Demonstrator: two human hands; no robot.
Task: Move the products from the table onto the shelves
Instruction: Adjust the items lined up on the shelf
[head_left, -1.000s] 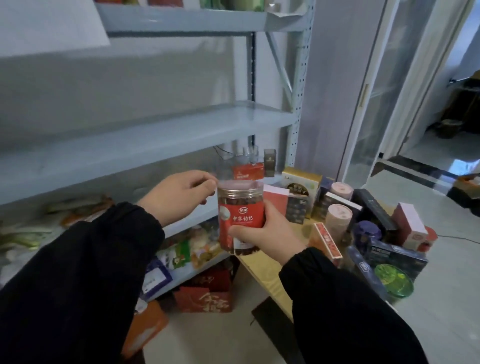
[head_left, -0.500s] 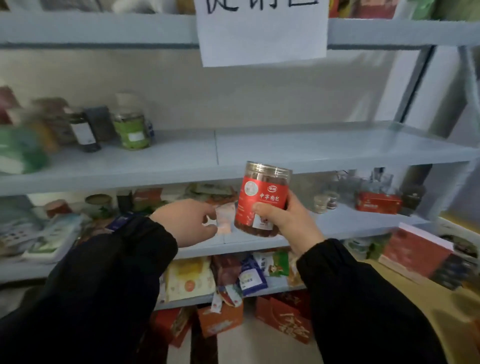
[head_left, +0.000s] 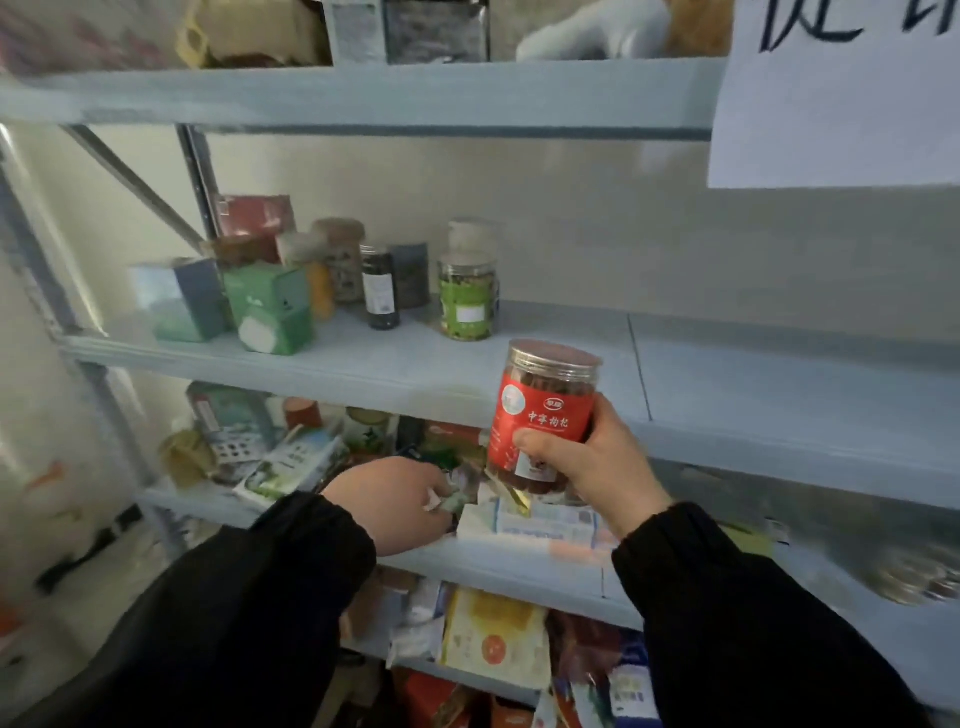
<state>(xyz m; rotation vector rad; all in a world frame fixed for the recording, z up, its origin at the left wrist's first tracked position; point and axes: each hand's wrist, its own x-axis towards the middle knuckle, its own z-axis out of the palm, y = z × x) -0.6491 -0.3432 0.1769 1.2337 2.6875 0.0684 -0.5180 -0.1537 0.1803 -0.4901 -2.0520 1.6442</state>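
**Asker:** Where is the product being moved?

**Describer:** A clear plastic jar (head_left: 545, 410) with a red label is in the air, in front of the edge of the middle shelf (head_left: 727, 395) and not resting on it. It leans slightly left. The right hand (head_left: 587, 467) grasps its lower half, thumb across the label.

**Asker:** What is inside it?

**Describer:** Something reddish-brown fills it to just under the clear lid. It shows above and below the label, but it is too blurred to name.

**Asker:** And the other hand?

**Describer:** The left hand (head_left: 389, 504) is lower, at the front of the lower shelf (head_left: 519, 566). Its fingers are curled, pinching a small pale packet (head_left: 445, 502). A flat white box (head_left: 535, 522) lies just beside it.

**Asker:** What containers stand on the middle shelf?

**Describer:** They are all at its left end, well apart from the held jar. A clear jar with a green label (head_left: 466, 301) holds dark greenish pieces. Near it is a dark bottle (head_left: 381, 288) with a white label. Further left are a green carton (head_left: 272, 306) and a blue-and-white carton (head_left: 179, 299), both closed.

**Asker:** Anything above?

**Describer:** A white paper sign (head_left: 836, 93) with dark handwriting hangs from the top shelf (head_left: 363, 93) at the right
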